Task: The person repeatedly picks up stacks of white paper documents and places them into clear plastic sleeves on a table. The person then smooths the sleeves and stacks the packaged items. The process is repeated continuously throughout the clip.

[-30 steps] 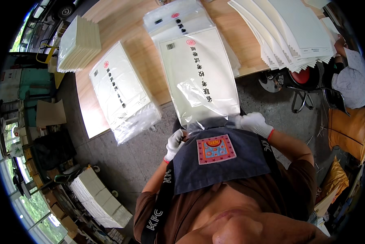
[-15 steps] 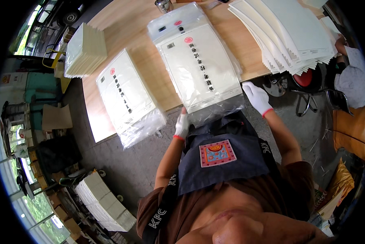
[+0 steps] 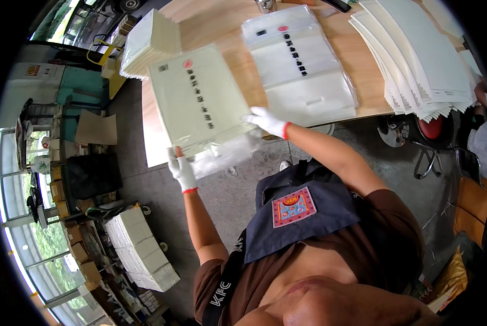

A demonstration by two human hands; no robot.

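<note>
The left hand (image 3: 181, 169) pinches the near corner of a cream packet (image 3: 201, 103) above the wooden table (image 3: 221, 22). The right hand (image 3: 267, 120) grips its other near corner, fingers seemingly pressed together.

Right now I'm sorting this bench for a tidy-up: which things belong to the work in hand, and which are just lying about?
In hand:
- cream booklet in a clear sleeve, gripped by the left hand and right hand
- bagged booklet on the wooden table
- fanned white sheets
- cream stack

Lying about:
- white bundles on the floor
- red stool
</note>
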